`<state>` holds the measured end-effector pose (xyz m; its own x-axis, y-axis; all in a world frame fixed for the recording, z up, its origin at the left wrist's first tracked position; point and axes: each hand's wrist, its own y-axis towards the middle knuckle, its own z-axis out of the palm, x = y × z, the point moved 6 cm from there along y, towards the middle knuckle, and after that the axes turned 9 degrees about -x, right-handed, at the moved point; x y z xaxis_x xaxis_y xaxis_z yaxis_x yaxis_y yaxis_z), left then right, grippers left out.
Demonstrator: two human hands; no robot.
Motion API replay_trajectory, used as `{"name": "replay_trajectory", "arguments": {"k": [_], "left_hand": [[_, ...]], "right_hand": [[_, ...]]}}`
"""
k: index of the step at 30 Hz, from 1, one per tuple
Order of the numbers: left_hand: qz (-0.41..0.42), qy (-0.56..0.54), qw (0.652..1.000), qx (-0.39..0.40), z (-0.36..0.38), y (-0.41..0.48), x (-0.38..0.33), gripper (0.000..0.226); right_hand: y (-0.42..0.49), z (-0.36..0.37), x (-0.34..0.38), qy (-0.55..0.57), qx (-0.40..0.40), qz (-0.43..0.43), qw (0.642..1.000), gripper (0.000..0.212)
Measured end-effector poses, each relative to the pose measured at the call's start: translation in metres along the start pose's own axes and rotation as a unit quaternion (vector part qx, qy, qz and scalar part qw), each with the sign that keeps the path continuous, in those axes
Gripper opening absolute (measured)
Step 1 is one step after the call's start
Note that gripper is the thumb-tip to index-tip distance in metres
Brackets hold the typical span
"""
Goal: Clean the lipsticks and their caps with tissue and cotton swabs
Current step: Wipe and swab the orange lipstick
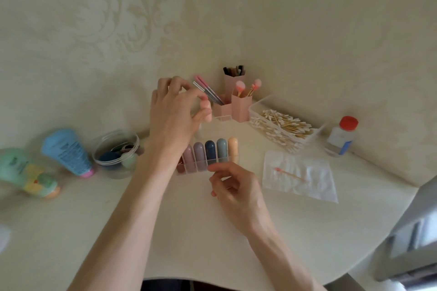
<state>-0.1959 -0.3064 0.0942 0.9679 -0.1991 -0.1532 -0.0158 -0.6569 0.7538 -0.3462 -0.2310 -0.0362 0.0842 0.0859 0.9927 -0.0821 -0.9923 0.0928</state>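
Forearms come in from the bottom edge over the pale bench (189, 231). My right hand (234, 186) is the closer one. It hovers low, fingers loosely curled, nothing showing in them, index tip just in front of the clear organiser (220, 161). I judge it is placed there to steady the organiser or take the next piece.

Left hand (173, 113) is raised above and behind the organiser. Thumb and fingers pinch a small peach-pink piece (206, 111). It is held up, probably for inspection or to pull it apart. I cannot tell whether it is a whole lipstick, a body or a cap; it is blurred and half covered by fingers.

The capped lipsticks (210, 149) stand upright side by side in the organiser: mauve, navy, grey-green, peach. My left wrist covers the leftmost slots, so the count is uncertain.

Cleaning kit sits on the right within reach:
- a tissue (314, 186) spread flat, with one used cotton swab (289, 173) lying on it, its tip stained pink
- a clear box (256, 107) of fresh swabs (283, 124) behind it
- a red-capped bottle (341, 137), label unreadable

Pink brush holders (240, 107) stand in the corner. Two tubes (66, 151) at far left are soft with blur.
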Motion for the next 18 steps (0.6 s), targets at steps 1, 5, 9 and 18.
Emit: {"name": "replay_trajectory", "arguments": {"k": [1,5,9,18], "left_hand": [[-0.004,0.008,1.0,0.002,0.003,0.001,0.001,0.018],[-0.015,0.041,0.999,0.011,0.011,0.002,0.002,0.015],[-0.024,0.052,0.998,0.021,0.016,0.001,0.006,0.017],[-0.033,0.069,0.995,0.066,0.025,-0.008,0.009,0.019]], "right_hand": [[0.0,0.0,0.0,-0.004,0.0,0.0,1.0,0.031],[0.001,0.0,0.001,-0.012,0.003,-0.004,1.0,0.035],[0.001,0.0,0.002,-0.021,0.002,-0.008,1.0,0.038],[0.001,0.001,-0.001,-0.023,0.004,0.0,1.0,0.031]]}}
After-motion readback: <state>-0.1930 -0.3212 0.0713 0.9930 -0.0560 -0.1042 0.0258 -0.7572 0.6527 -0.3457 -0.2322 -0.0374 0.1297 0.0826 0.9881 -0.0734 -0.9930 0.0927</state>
